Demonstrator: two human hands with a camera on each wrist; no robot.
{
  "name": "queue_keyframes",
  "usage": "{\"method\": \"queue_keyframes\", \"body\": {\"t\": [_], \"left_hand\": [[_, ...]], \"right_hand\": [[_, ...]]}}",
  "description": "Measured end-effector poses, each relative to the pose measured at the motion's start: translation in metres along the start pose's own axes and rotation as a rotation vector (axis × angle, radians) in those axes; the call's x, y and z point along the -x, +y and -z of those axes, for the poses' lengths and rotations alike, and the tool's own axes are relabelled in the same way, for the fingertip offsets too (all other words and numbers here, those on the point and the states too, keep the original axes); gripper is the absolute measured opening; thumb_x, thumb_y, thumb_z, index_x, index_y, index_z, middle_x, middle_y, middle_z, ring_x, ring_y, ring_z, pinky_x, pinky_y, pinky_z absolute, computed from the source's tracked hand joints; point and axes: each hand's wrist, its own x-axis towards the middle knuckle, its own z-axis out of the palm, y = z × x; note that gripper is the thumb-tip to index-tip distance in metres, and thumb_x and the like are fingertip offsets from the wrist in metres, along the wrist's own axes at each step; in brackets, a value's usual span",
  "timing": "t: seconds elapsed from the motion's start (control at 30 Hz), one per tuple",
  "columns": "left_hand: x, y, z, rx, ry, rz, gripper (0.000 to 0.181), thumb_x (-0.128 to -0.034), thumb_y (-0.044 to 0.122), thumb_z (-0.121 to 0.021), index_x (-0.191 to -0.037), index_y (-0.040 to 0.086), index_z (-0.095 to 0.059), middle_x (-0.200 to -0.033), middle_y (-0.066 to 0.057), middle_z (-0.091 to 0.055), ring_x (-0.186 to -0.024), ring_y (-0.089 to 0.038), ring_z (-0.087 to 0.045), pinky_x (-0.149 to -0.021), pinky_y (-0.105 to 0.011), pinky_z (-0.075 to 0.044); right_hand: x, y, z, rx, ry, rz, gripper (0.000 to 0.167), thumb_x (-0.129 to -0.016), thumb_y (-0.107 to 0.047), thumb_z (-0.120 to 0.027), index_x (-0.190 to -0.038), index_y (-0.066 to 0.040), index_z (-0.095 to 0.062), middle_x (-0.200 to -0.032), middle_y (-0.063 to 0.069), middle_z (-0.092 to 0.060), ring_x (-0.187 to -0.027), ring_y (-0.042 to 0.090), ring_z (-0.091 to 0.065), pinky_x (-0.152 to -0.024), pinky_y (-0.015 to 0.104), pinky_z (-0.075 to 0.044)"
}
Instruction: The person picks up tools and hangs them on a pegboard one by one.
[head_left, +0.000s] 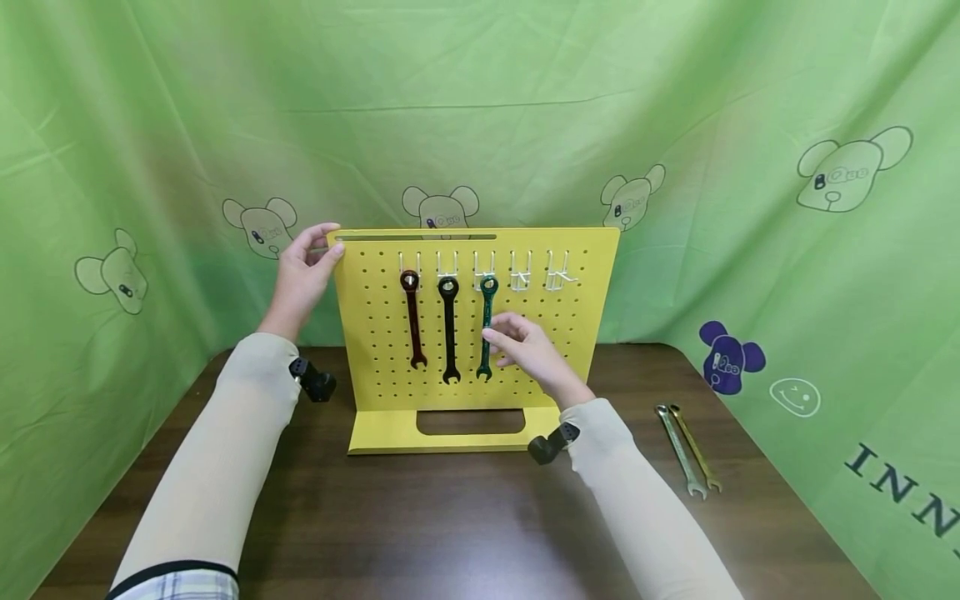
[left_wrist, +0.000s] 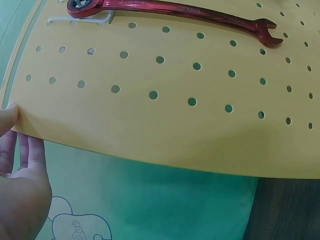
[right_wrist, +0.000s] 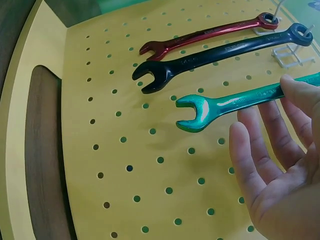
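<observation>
A yellow pegboard (head_left: 465,325) stands upright on the table. My left hand (head_left: 303,271) grips its upper left corner, thumb in front and fingers behind, as the left wrist view also shows. My right hand (head_left: 528,350) pinches the shaft of a green combination wrench (right_wrist: 240,100); its ring end is up at the third hook, and I cannot tell whether it hangs there. To its left a black wrench (head_left: 449,333) and a red wrench (left_wrist: 190,10) hang by their ring ends, open ends down.
Two white hooks (head_left: 520,271) on the board's right side carry no wrench. A silver wrench (head_left: 681,450) and a gold wrench (head_left: 696,447) lie side by side on the brown table (head_left: 450,525) at right. Green printed curtains (head_left: 525,108) surround the table.
</observation>
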Motion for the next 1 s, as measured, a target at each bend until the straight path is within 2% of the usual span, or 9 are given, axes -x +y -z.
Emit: {"method": "queue_keyframes", "body": {"t": [0.3,0.63,0.83,1.0], "left_hand": [[0.0,0.0,0.0,0.012,0.001,0.002,0.036,-0.101,0.015,-0.062,-0.136,0.009,-0.058,-0.122,-0.005,-0.057,-0.101,-0.013,-0.056,-0.092,-0.03,-0.05],[0.002,0.0,0.001,0.007,-0.002,0.015,0.036,-0.1012,0.015,-0.061,-0.137,0.01,-0.058,-0.124,-0.006,-0.057,-0.104,-0.014,-0.055,-0.096,-0.032,-0.05],[0.002,0.001,0.001,0.011,-0.005,0.016,0.036,-0.1012,0.016,-0.061,-0.137,0.011,-0.058,-0.123,-0.005,-0.057,-0.104,-0.014,-0.056,-0.095,-0.032,-0.05],[0.001,0.001,0.001,0.007,-0.007,0.007,0.037,-0.1011,0.016,-0.062,-0.137,0.01,-0.058,-0.123,-0.006,-0.057,-0.104,-0.014,-0.056,-0.095,-0.032,-0.05]], "right_hand": [[0.001,0.003,0.003,-0.017,0.009,-0.005,0.04,-0.101,-0.029,-0.063,-0.128,-0.001,-0.056,-0.118,0.014,-0.062,-0.104,0.027,-0.06,-0.09,0.046,-0.055],[0.013,-0.006,0.012,0.011,-0.017,0.035,0.037,-0.101,-0.026,-0.063,-0.127,0.0,-0.057,-0.119,0.022,-0.06,-0.11,0.037,-0.06,-0.089,0.046,-0.056],[0.022,-0.012,0.019,0.038,-0.032,0.064,0.042,-0.1,-0.027,-0.064,-0.129,0.003,-0.055,-0.12,0.028,-0.059,-0.107,0.036,-0.061,-0.084,0.039,-0.057],[0.03,-0.013,0.026,0.077,-0.047,0.067,0.043,-0.1,-0.027,-0.064,-0.127,0.005,-0.055,-0.118,0.03,-0.058,-0.104,0.036,-0.061,-0.082,0.041,-0.058]]}}
